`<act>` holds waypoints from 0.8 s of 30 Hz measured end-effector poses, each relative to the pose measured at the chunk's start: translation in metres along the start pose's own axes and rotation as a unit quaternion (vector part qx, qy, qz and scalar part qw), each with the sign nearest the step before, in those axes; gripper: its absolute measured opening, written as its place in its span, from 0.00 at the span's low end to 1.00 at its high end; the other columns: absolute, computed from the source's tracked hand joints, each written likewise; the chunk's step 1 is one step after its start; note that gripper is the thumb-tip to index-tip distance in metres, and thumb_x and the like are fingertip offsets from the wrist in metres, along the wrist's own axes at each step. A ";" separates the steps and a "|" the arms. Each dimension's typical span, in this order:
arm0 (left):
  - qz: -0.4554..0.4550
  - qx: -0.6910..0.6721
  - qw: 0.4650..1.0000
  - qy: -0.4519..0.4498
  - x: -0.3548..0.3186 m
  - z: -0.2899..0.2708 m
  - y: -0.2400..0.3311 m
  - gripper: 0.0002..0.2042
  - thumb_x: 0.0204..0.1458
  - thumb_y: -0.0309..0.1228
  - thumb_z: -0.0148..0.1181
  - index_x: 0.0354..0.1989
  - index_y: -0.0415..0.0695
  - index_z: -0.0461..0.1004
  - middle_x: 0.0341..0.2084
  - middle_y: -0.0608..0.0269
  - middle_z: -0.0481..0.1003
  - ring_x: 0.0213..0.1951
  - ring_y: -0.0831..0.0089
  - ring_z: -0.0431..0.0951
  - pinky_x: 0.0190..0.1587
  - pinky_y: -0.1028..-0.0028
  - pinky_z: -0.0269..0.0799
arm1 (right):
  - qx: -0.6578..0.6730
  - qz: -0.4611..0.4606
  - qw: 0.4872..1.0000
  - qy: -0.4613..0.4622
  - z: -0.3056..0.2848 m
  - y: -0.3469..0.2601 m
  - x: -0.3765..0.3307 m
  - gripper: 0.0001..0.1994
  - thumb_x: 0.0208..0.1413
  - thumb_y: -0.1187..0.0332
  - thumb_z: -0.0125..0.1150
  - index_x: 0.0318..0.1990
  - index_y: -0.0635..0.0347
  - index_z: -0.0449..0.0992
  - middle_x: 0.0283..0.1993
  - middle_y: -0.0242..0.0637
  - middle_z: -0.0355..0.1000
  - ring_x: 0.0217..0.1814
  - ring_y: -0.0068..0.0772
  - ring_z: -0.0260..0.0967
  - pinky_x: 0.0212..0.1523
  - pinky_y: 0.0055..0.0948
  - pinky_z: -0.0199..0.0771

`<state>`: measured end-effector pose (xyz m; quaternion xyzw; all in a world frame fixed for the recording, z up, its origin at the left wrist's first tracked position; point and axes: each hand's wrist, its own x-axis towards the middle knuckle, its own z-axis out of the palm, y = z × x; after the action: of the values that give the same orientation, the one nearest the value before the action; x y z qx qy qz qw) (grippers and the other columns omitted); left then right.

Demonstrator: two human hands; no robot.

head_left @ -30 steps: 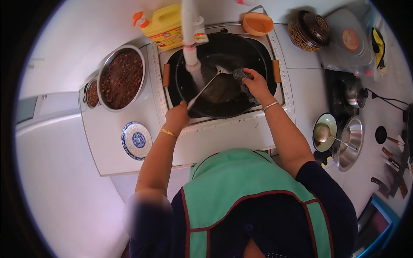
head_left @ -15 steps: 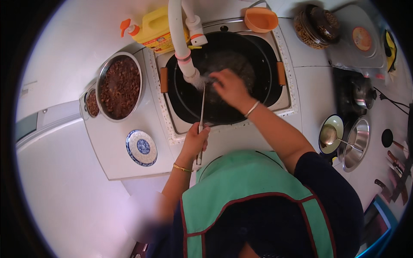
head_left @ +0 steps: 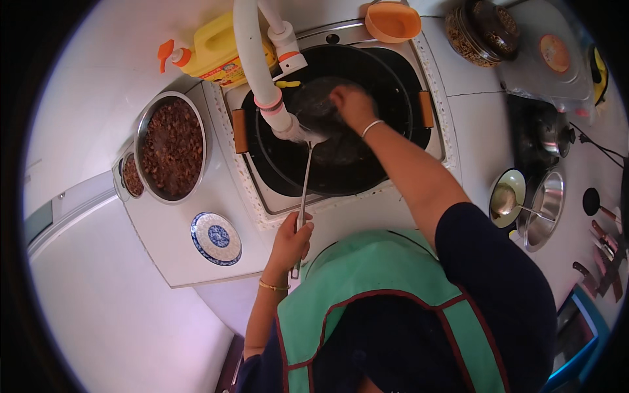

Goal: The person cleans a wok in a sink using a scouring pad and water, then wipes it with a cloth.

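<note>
My left hand (head_left: 291, 242) is closed around the handle of a long metal utensil (head_left: 304, 185). Its pale, flat-looking end lies just under the mouth of a thick white tap pipe (head_left: 256, 59), partly lost in the running water. Below the pipe, a large black wok (head_left: 347, 177) with brown side handles sits over the sink (head_left: 278, 204), some water in its bottom. My right hand (head_left: 354, 109) is over the wok, apart from the utensil. Its fingers look curled and are slightly blurred; anything inside them is hidden.
Left of the sink stand a steel bowl of dark reddish-brown chopped food (head_left: 172, 147), a smaller bowl (head_left: 131, 177) and a blue-patterned plate (head_left: 216, 238). Behind are a yellow jug (head_left: 219, 49) and an orange basin (head_left: 393, 23). A ladle (head_left: 505, 199) rests in a bowl at right.
My right hand has moved off the utensil's far end, up over the wok. My left hand has drawn nearer to me with the utensil, whose end now shows broader. The whole view has shifted slightly.
</note>
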<state>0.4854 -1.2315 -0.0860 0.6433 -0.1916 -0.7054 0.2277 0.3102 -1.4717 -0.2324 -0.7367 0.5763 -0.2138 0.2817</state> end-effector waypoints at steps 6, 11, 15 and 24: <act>0.000 0.003 0.999 0.032 0.013 0.000 0.001 0.09 0.54 0.29 0.50 0.41 0.40 0.64 0.10 0.73 0.60 0.08 0.84 0.57 0.11 0.81 0.52 | -0.115 -0.200 0.971 -0.060 0.027 0.028 -0.004 0.13 0.50 0.69 0.50 0.45 0.53 0.72 0.49 0.43 0.65 0.47 0.47 0.65 0.45 0.40 0.69; -0.003 0.023 0.999 0.042 0.020 0.001 0.002 0.09 0.54 0.29 0.50 0.41 0.40 0.64 0.09 0.72 0.59 0.08 0.83 0.57 0.11 0.81 0.51 | -0.175 -0.120 0.973 -0.095 0.024 0.042 0.005 0.19 0.49 0.71 0.47 0.51 0.50 0.69 0.51 0.42 0.62 0.49 0.44 0.64 0.49 0.40 0.68; -0.017 0.015 0.998 0.054 0.014 0.003 0.009 0.09 0.53 0.28 0.51 0.40 0.40 0.64 0.10 0.73 0.60 0.09 0.84 0.57 0.12 0.81 0.51 | -0.129 -0.250 0.951 -0.126 0.009 0.036 0.009 0.16 0.49 0.70 0.46 0.47 0.54 0.70 0.45 0.43 0.63 0.45 0.44 0.66 0.44 0.36 0.71; 0.011 0.062 0.995 0.079 0.013 0.003 0.022 0.09 0.53 0.28 0.51 0.40 0.40 0.65 0.12 0.73 0.61 0.10 0.85 0.58 0.13 0.82 0.52 | -0.135 -0.237 0.960 -0.065 -0.006 0.020 0.024 0.12 0.50 0.70 0.49 0.42 0.54 0.72 0.48 0.42 0.68 0.50 0.45 0.66 0.46 0.35 0.70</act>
<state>0.4834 -1.2574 -0.0837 0.7075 -0.2231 -0.6370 0.2096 0.2980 -1.4992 -0.2412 -0.8957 0.3893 -0.1460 0.1574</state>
